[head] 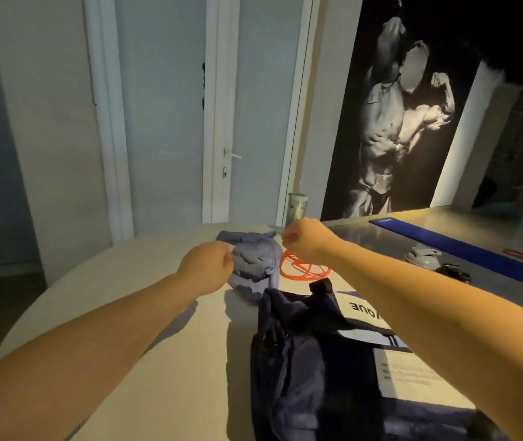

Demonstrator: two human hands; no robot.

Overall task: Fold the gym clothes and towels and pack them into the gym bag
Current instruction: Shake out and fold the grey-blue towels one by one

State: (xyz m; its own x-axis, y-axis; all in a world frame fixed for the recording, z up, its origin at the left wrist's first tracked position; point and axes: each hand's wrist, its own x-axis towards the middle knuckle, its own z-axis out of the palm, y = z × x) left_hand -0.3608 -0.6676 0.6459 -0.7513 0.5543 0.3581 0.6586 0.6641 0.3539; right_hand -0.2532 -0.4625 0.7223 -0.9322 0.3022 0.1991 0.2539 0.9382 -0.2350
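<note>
**Crumpled Kit Beside Gym Bag**

A navy gym bag (298, 370) slumps on the beige table (158, 351), its contents indistinct. Just beyond it, a crumpled blue garment (253, 259) lies beside an orange cord (300, 270). The left hand (206, 267) and right hand (306, 240) hover above with fingers curled; whether they pinch cloth is unclear. A white door (171, 122) stands behind.

Gym bag (301, 361): on the table (158, 361), nearest, right of centre.
Crumpled garment (253, 259): on the table, behind the bag.
Looped cord (300, 269): just right of the garment.
Tumbler (296, 208): far edge, behind the cord.
Mat (451, 246): far right.
</note>
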